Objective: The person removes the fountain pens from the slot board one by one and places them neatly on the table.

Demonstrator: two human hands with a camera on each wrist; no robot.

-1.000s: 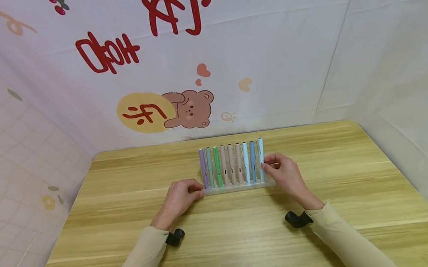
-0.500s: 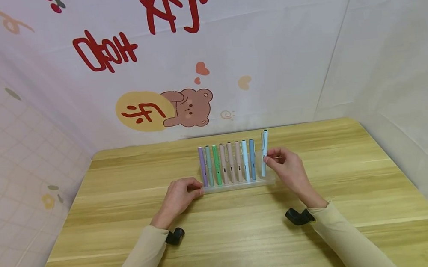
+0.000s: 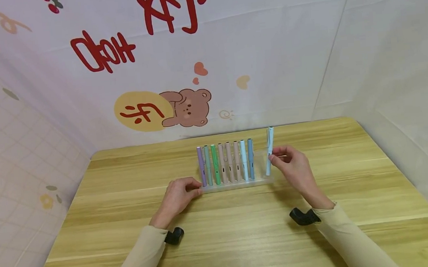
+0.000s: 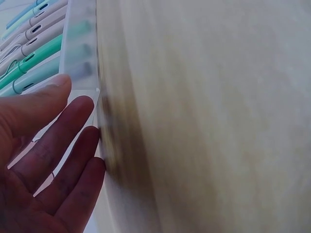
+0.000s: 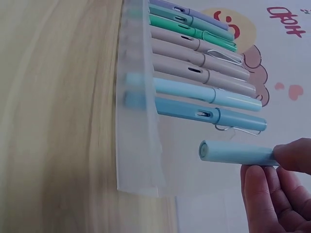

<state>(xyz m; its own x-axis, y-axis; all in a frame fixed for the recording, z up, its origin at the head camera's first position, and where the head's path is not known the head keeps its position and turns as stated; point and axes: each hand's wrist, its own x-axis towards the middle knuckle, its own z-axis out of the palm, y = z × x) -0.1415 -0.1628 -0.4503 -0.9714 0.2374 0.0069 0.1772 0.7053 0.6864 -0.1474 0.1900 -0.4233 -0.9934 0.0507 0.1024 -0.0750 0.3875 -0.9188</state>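
Between thumb and fingers, my right hand (image 3: 294, 164) pinches a light blue pen (image 3: 269, 149) by its upper part. The right wrist view shows the bare lower end of that pen (image 5: 233, 152) raised out of the frosted clear pen stand (image 5: 138, 160). Several capped pens stand in a row in the holder: purple, teal, green, beige, a pale blue one and a darker blue pen (image 3: 251, 160). My left hand (image 3: 179, 195) is at the stand's left end. In the left wrist view its fingers are mostly straight, with the fingertips (image 4: 83, 104) at the stand's corner.
The stand sits toward the back of a wooden table (image 3: 231, 235). Behind it hangs a white printed cloth (image 3: 275, 50) with a bear, hearts and red characters, continuing down both sides. A black wrist camera (image 3: 303, 216) is strapped at each cuff.
My right hand has lifted the light blue pen out of the right end of the row and carried it a little to the right. The left hand stays at the stand's left end.
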